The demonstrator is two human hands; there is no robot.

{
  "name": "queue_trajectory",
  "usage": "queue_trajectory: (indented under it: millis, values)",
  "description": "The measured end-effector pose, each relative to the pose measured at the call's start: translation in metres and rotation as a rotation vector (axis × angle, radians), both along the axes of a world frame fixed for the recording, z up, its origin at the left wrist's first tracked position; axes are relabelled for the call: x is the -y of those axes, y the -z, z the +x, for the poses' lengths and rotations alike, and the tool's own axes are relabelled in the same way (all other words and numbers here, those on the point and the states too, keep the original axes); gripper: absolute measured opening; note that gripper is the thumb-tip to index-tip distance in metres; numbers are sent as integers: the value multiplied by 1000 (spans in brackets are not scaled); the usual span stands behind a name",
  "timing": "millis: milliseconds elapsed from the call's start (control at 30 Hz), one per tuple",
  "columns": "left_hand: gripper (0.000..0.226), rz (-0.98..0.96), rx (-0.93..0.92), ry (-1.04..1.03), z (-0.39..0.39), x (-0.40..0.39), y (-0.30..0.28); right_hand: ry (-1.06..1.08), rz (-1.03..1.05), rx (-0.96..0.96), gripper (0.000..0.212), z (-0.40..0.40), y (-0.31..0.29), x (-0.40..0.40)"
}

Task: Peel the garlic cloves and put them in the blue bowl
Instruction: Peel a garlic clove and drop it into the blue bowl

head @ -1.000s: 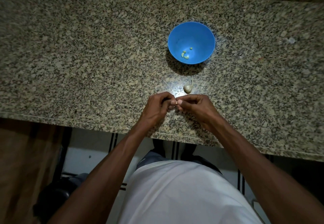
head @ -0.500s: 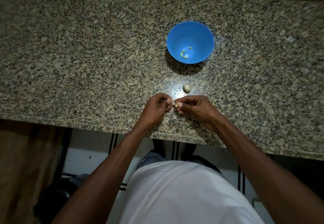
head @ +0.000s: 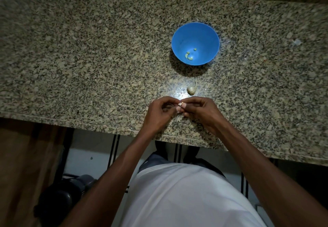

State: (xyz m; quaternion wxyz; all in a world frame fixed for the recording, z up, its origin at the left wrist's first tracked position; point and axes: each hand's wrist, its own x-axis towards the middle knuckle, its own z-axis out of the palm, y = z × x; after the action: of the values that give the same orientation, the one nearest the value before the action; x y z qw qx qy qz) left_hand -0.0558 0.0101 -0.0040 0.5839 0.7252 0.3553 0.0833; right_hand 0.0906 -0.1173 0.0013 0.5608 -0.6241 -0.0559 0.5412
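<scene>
Head view: the left hand (head: 159, 114) and the right hand (head: 199, 110) meet over the near part of the granite bench (head: 88, 66), fingers curled, and both pinch a small garlic clove (head: 180, 104) between their tips; only a pale sliver of the clove shows, so how much skin remains cannot be told. The step in hand appears to be peeling. To do it well, one hand should hold the clove firmly at its base while a nail of the other catches a loose edge of skin and strips it lengthwise; pressure should be light enough that the clove neither crushes nor slips out onto the bench. Working low over the bench keeps a dropped clove within reach. A second, unpeeled garlic clove (head: 191, 90) with a thin tail of skin lies on the bench just beyond the hands, between them and the blue bowl (head: 209, 31). The bowl stands upright farther back, well apart from the hands, and holds a few small pale-green peeled garlic pieces (head: 189, 56) at its bottom.
</scene>
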Motion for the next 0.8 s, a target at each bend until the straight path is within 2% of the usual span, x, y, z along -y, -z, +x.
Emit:
queue_trajectory:
  millis: [200, 467, 800]
  values:
    - [10, 65, -4, -42, 3, 1, -1, -44, 13, 98, 15, 0, -4, 1]
    - [11, 149, -5, -47, 6, 2, -5, 24, 25, 97, 18, -4, -1, 0]
    - [13, -63, 25, -84, 1, 1, -3, -17, 26, 86, 22, -2, -1, 0]
